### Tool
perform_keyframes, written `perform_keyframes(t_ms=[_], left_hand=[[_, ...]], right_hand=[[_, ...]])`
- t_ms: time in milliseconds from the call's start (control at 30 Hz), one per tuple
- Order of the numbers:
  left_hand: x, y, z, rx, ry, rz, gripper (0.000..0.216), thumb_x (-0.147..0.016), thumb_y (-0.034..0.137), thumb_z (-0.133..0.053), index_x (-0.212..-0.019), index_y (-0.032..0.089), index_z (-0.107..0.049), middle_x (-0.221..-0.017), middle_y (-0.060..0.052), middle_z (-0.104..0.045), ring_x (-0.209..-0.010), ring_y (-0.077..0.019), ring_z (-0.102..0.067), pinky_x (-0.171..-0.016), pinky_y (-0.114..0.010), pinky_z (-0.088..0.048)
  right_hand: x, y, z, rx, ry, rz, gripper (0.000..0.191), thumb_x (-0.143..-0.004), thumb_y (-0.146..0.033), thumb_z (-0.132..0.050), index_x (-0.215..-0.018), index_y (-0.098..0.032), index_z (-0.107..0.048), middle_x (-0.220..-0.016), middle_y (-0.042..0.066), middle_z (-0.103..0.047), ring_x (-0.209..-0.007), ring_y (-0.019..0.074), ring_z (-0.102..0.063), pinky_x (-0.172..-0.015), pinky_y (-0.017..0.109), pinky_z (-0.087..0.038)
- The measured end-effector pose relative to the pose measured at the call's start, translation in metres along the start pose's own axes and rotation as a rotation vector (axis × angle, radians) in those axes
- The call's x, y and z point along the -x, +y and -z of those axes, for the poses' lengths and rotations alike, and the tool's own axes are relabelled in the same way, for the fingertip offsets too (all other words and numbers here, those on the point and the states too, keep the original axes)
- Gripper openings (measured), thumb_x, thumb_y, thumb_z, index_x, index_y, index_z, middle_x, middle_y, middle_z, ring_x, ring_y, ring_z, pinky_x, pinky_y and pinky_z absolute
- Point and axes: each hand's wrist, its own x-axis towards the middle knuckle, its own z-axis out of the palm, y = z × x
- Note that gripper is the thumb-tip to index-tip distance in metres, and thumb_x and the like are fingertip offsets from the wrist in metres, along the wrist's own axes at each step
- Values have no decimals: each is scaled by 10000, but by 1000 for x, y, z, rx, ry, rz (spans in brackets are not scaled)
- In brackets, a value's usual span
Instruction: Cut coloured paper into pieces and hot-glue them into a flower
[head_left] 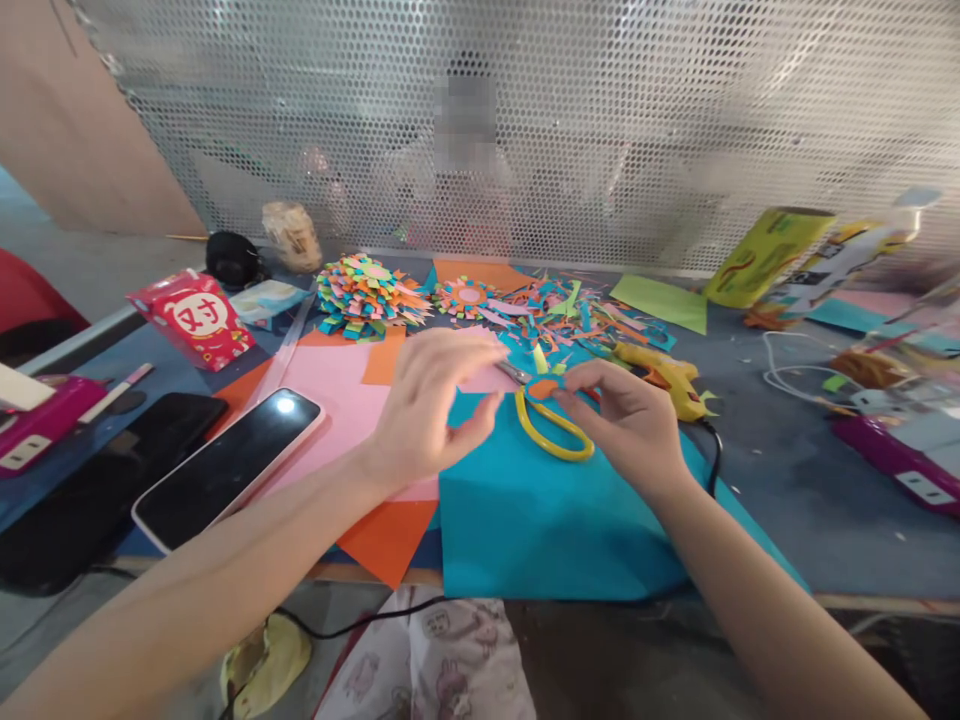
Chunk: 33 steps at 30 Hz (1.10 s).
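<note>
Between the thumb and fingers of my right hand point(630, 425) is a small round paper disc point(544, 388), orange in the middle with a blue rim. My left hand point(439, 395) hovers to its left, thumb and fingers apart, with nothing visible in it. Under and beside the disc lie scissors with yellow handles point(555, 437), resting on a blue paper sheet point(555, 540). A pink sheet point(330, 375) lies beneath my left hand. Just behind my right hand is a yellow glue gun point(671, 378).
Behind my hands are a fringed paper ball point(367, 295), a paper flower point(465, 295) and a heap of paper strips point(570, 310). Phones point(232, 470) lie at left near a red packet point(193, 318). A perforated metal panel point(600, 130) closes the back; a yellow-green can point(765, 255) stands right.
</note>
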Motion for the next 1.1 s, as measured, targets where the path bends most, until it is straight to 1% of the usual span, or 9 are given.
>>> perform_keyframes(t_ms=[33, 100, 367, 433, 533, 633, 733, 900, 1100], left_hand=[[0, 1, 1, -65, -14, -145, 361, -793, 147, -687, -1134, 194, -578, -1068, -50, -713, -1001, -187, -622, -883, -345, -474], [-1, 5, 2, -150, -45, -275, 363, -799, 167, -706, -1140, 195, -587, -1049, -41, -737, -996, -193, -626, -883, -346, -463], [-1, 9, 3, -128, -90, -58, 357, -830, 178, -679, -1178, 182, -598, -1120, -73, -735, -1070, -228, -625, -952, -398, -462], [-2, 10, 3, -126, -80, -63, 376, -833, 179, -676, -1199, 179, -591, -1144, -86, -717, -1088, -232, -617, -959, -406, -466], [-4, 12, 4, -132, 7, -75, 407, -820, 203, -693, -1212, 196, -585, -1150, -102, -688, -1076, -234, -603, -942, -400, -457], [-3, 13, 6, -183, 83, -192, 352, -785, 193, -726, -1122, 219, -627, -989, -47, -721, -929, -205, -594, -860, -367, -438], [-2, 11, 6, -236, 52, -272, 341, -770, 160, -728, -1097, 201, -641, -929, -16, -748, -877, -191, -583, -828, -342, -431], [-2, 11, 5, -239, -10, -203, 355, -810, 164, -677, -1158, 202, -617, -1040, -18, -760, -940, -204, -607, -857, -350, -445], [-2, 14, 4, -162, -56, -105, 330, -824, 208, -678, -1149, 212, -621, -961, -20, -773, -921, -215, -635, -830, -374, -447]], right_hand=[[1, -1, 0, 0, -14, 11, 87, -793, -216, -666, -727, -243, -616, -733, 5, -664, -703, 172, -630, -668, 326, -503], [2, -3, 0, -3, -46, 39, 88, -794, -193, -663, -734, -240, -618, -735, 5, -665, -704, 170, -628, -668, 326, -502], [3, -7, 1, 46, -45, 102, 107, -803, -220, -685, -721, -246, -622, -747, 16, -697, -741, 200, -652, -673, 360, -500], [3, -8, 1, 53, -48, 106, 112, -802, -216, -683, -714, -246, -621, -743, 15, -698, -741, 204, -657, -676, 367, -499], [3, -8, 0, 52, -46, 115, 116, -801, -184, -678, -719, -242, -620, -747, 10, -696, -729, 195, -653, -677, 366, -495], [4, -8, 0, 46, -38, 132, 121, -795, -161, -680, -725, -239, -621, -742, 6, -688, -725, 189, -647, -672, 359, -492], [4, -9, 0, 38, -35, 132, 124, -798, -161, -677, -724, -240, -618, -736, 7, -680, -726, 191, -644, -668, 358, -493], [4, -10, 1, 56, -13, 146, 131, -804, -171, -680, -719, -246, -615, -734, 9, -683, -740, 194, -653, -681, 358, -498], [5, -14, 2, 139, -20, 239, 174, -806, -110, -671, -742, -256, -601, -758, -8, -712, -752, 182, -683, -711, 350, -496]])
